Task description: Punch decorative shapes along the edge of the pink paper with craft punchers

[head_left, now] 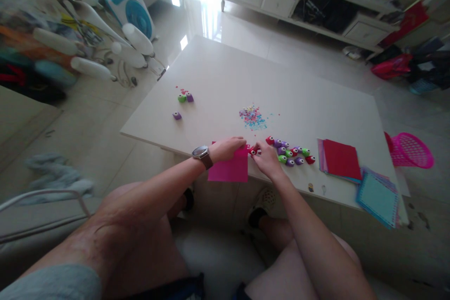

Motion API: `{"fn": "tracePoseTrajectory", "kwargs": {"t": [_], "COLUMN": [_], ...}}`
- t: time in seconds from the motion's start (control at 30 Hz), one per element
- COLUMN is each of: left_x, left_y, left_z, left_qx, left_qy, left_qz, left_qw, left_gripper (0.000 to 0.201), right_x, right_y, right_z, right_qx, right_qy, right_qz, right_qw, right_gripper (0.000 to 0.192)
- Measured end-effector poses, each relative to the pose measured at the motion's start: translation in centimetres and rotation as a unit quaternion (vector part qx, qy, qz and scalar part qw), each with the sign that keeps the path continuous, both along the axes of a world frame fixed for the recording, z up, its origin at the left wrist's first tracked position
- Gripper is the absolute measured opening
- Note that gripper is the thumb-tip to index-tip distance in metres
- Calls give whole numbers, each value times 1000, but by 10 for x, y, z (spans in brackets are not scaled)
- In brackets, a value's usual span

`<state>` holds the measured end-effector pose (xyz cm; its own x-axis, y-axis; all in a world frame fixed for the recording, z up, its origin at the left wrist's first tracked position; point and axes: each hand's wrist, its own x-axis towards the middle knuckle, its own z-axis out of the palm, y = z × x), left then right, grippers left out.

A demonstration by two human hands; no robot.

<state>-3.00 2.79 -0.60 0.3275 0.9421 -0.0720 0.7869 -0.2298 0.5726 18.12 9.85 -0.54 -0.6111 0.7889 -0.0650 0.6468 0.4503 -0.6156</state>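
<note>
My left hand (227, 148), with a wristwatch on its wrist, grips the upper part of a bright pink sheet of paper (228, 171). The sheet reaches out past the near edge of the table. At the sheet's upper right corner, the fingers of my right hand (267, 158) are closed on a small red craft punch (252, 151). Whether the paper sits inside the punch's slot is too small to tell. Just right of that hand, several red, purple and green craft punches (288, 153) stand close together. Beyond both hands lies a heap of coloured paper confetti (253, 117).
Two more punches (185, 98) and a single purple one (176, 116) stand at the left of the white table (218, 75). Red paper sheets (341, 159) and light blue sheets (378, 198) are stacked at the right. A pink basket (412, 151) stands beyond the right edge.
</note>
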Motion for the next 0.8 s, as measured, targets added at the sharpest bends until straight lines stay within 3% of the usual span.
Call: {"fn": "tracePoseTrajectory", "kwargs": {"t": [0.3, 0.8], "left_x": [1, 1], "left_y": [-1, 0], "left_z": [6, 2], "left_qx": [-7, -4], "left_qy": [1, 3], "left_qz": [-2, 3], "left_qw": [1000, 1000], "left_gripper": [35, 33], "right_x": [1, 1], "right_y": [1, 2], "right_z": [-1, -5], "right_qx": [3, 12], "right_qy": [-3, -1], "right_qz": [-11, -12], "right_qw": [1000, 1000], "right_gripper": [23, 23]}}
